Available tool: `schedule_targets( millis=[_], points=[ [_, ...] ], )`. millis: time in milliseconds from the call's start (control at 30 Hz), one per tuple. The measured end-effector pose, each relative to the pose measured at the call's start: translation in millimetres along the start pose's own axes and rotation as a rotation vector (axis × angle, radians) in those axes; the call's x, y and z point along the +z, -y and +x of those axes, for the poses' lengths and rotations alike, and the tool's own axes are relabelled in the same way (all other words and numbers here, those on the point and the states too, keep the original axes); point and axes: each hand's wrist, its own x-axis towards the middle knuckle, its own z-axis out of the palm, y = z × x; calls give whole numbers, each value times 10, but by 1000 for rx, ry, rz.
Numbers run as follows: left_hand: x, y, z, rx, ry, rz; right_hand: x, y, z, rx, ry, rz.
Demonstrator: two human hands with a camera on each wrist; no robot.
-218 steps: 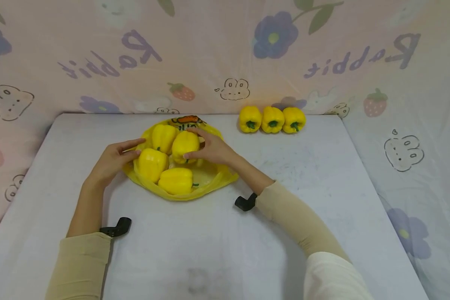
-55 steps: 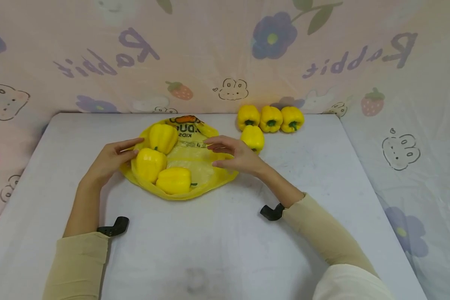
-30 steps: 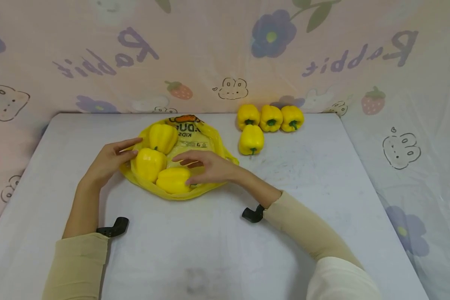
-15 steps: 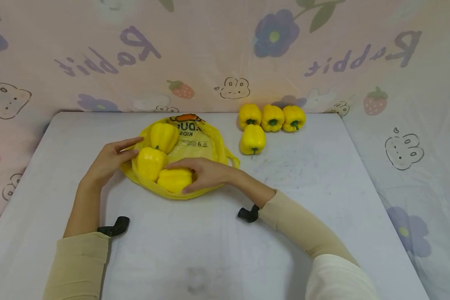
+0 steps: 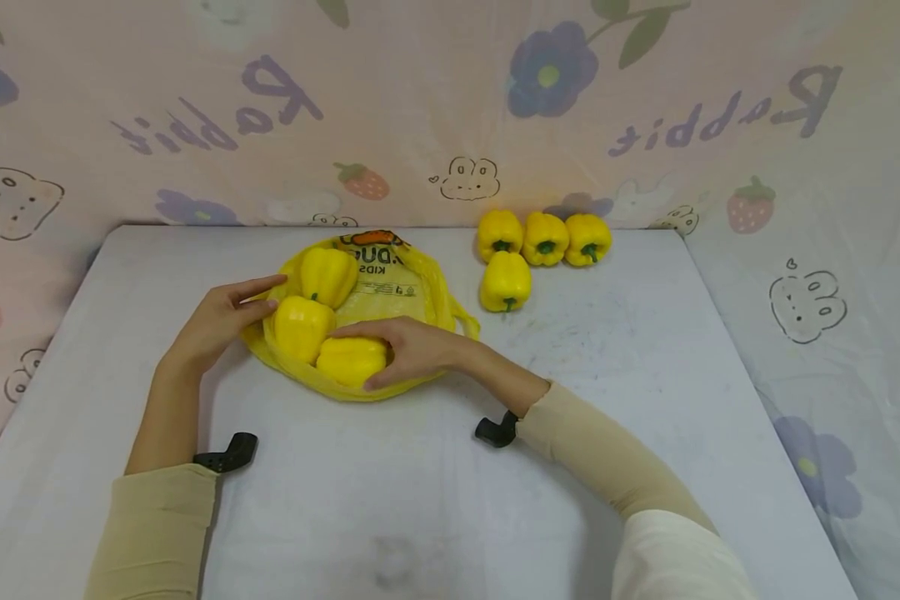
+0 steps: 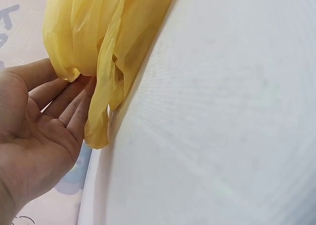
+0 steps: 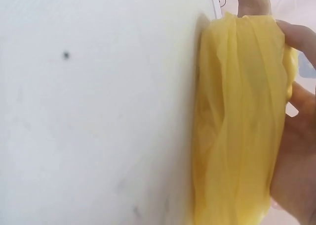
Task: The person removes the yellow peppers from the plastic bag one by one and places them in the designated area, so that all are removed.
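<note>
Where bag (image 5: 437,292) gapes, right grip (image 5: 416,348) holds pepper (image 5: 351,361).

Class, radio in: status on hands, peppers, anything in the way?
Left hand touching bag at left edge. Right hand gripping nearest pepper, inside bag. Second pepper close on its left.

Looks like a curtained-off filming nook to me, though I can't tell what building it's in. Pastel fabric (image 5: 412,108) hangs behind the counter (image 5: 390,467) and around both sides, like a kid's bedroom curtain, covered in purple flowers (image 5: 552,69), strawberries (image 5: 750,207), doodled bunny faces (image 5: 471,181) and backwards "Rabbit" lettering (image 5: 723,117). The yellow peppers (image 5: 506,282) and plastic bag (image 5: 439,296) are kitchen stuff, but they're on a plain white top with smudges and scuffs. What says "recording setup" most is the pair of black gadgets (image 5: 242,452) poking out by the sleeves (image 5: 165,529), one on each side.
</note>
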Motion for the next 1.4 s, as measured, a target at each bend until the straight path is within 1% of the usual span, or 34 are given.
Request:
schedule_targets(
  millis=[200,267,467,667,833,900,1067,1200,1233,1267,1400],
  points=[
    [-7,-7,5,9,5,-5,-47,-52,-42,-58,-74,52],
    [-6,-7,6,9,4,-7,-73,-66,-63,-62,-91,55],
    [20,2,21,11,6,-11,-152,-106,-161,-27,-166,67],
    [32,-14,41,0,7,-10,-219,-149,-290,-27,-284,100],
    [13,-8,25,0,7,0,-286,-187,-385,-35,-353,114],
    [2,0,16,-5,6,9,-319,-206,-424,-43,-374,137],
    [-8,4,8,-16,7,17,-395,-245,-566,-24,-432,191],
    [-8,-2,10,-21,12,26,-462,-231,-678,17,-472,208],
    [-6,-3,11,-21,14,25,-483,-185,-715,29,-479,216],
    [-4,-5,13,-21,14,27,-501,-185,-742,35,-487,216],
    [3,-12,12,-24,14,23,-550,-219,-834,24,-526,222]
  ],
)
